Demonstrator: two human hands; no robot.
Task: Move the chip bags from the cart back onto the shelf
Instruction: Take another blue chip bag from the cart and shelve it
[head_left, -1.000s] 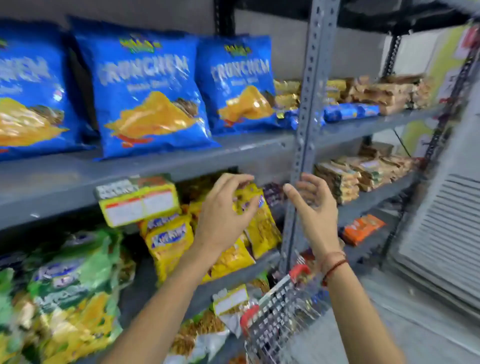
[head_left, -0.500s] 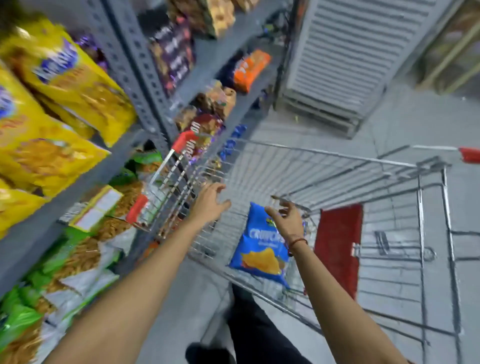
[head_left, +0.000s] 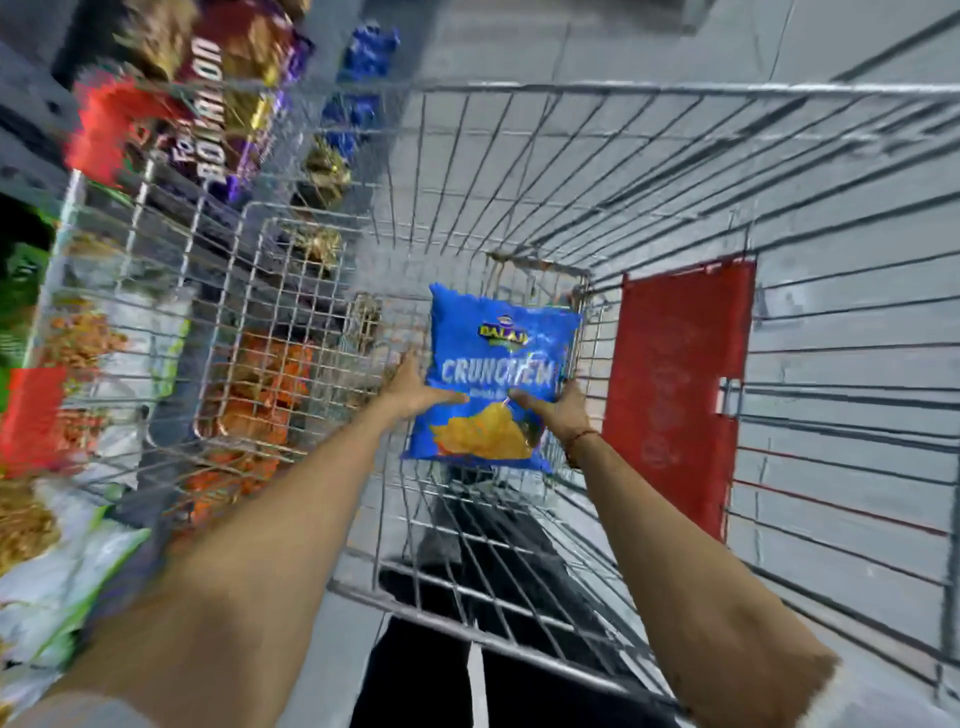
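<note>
Left hand (head_left: 415, 397) and right hand (head_left: 558, 410) pinch the bag (head_left: 493, 374) in the cart (head_left: 519, 660), seemingly loosely; it could slip.

The blue chip bag (head_left: 496, 374) is showing "CRUNCHEM" in pale letters, with a logo above it reading roughly "BALAJI". A brown pack (head_left: 218, 98) on the shelf is bearing blurred white lettering, not fully legible.

Blue chip bag (head_left: 493, 374) (yellow chips printed).
</note>
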